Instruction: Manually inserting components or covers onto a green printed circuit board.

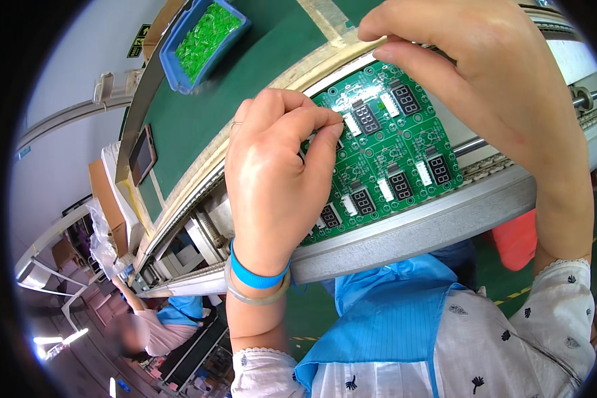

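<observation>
A green circuit board panel [404, 149] lies between the metal rails in front of me. It carries several black digit displays [400, 186] and white connectors [385, 190]. Over its left part, my left hand [275, 156] has thumb and forefinger pinched together beside a white connector [352, 125]; whatever sits between the tips is too small to make out. My right hand [474, 73] hovers above the board's far edge. A gap shows between its thumb and forefinger, and nothing is visible there. The left hand and wrist hide part of the board's left side.
A blue bin [172, 65] full of small green parts [205, 41] stands on the green bench top [265, 53] at far left. A phone [142, 156] lies near the bench's left end. The metal rail [404, 229] runs along my side. Another person [159, 331] works at lower left.
</observation>
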{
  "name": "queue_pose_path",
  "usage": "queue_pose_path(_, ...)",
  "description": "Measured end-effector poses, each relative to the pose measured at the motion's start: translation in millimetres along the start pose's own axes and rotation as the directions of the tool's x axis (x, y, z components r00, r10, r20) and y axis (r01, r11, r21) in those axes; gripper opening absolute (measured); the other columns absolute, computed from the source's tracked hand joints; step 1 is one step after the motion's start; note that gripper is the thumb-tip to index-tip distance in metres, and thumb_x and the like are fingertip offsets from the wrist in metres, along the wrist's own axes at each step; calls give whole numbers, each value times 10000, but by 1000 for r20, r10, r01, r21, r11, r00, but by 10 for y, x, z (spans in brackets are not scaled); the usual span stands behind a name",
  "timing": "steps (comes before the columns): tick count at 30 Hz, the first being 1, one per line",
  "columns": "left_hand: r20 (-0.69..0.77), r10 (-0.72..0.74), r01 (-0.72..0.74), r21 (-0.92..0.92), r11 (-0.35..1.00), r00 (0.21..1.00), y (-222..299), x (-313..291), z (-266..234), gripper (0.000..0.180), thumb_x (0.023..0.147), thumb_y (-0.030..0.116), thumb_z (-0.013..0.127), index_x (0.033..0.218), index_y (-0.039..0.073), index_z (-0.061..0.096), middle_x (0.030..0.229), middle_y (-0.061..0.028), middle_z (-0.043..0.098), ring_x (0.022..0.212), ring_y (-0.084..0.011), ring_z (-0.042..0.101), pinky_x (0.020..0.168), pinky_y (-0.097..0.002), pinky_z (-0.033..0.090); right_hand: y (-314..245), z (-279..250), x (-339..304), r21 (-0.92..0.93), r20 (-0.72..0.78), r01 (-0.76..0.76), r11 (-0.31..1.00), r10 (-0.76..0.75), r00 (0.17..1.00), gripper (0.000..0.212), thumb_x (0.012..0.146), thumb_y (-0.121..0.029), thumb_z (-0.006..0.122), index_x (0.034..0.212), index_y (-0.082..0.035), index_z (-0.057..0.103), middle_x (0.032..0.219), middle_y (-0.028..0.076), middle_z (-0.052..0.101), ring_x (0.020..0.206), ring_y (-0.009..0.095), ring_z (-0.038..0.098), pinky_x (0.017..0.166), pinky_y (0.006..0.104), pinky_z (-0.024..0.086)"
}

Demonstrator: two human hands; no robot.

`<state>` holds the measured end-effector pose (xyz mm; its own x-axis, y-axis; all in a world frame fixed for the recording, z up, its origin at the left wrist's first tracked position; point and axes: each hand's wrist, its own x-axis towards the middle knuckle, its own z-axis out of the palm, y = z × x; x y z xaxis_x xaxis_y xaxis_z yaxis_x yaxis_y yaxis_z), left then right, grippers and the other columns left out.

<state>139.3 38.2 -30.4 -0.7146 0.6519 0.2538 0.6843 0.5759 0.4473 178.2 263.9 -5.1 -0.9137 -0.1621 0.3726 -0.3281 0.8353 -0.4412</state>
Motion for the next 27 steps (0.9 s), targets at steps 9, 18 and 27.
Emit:
queue_pose_path(9, 45, -154, 157, -76, 985, 987, 31, 14, -21, 84, 772, 30, 784, 853, 36, 764, 891, -98, 671, 865, -292, 626, 770, -373, 502, 108, 273, -125, 38, -244, 59, 998, -48, 969, 122, 871, -108, 731, 981, -55, 736, 835, 93, 701, 710, 255, 669, 648, 349, 510)
queue_pose_path(18, 91, -236, 249, -183, 951, 968, 7, 46, -55, 89, 773, 47, 805, 860, 32, 790, 875, -103, 701, 836, -247, 667, 756, -344, 524, -161, 14, -21, -42, -85, -66, 997, 62, 994, 113, 892, -123, 725, 976, -49, 743, 877, 73, 723, 797, 228, 683, 728, 332, 519)
queue_pose_path(27, -26, -216, 203, -245, 948, 976, -53, 53, -141, 110, 805, 32, 801, 915, 26, 801, 895, -95, 703, 860, -200, 662, 791, -309, 516, -45, -131, 37, -51, 9, 51, 997, -51, 999, 85, 857, -101, 721, 913, -38, 737, 793, 88, 696, 810, 264, 644, 748, 378, 499)
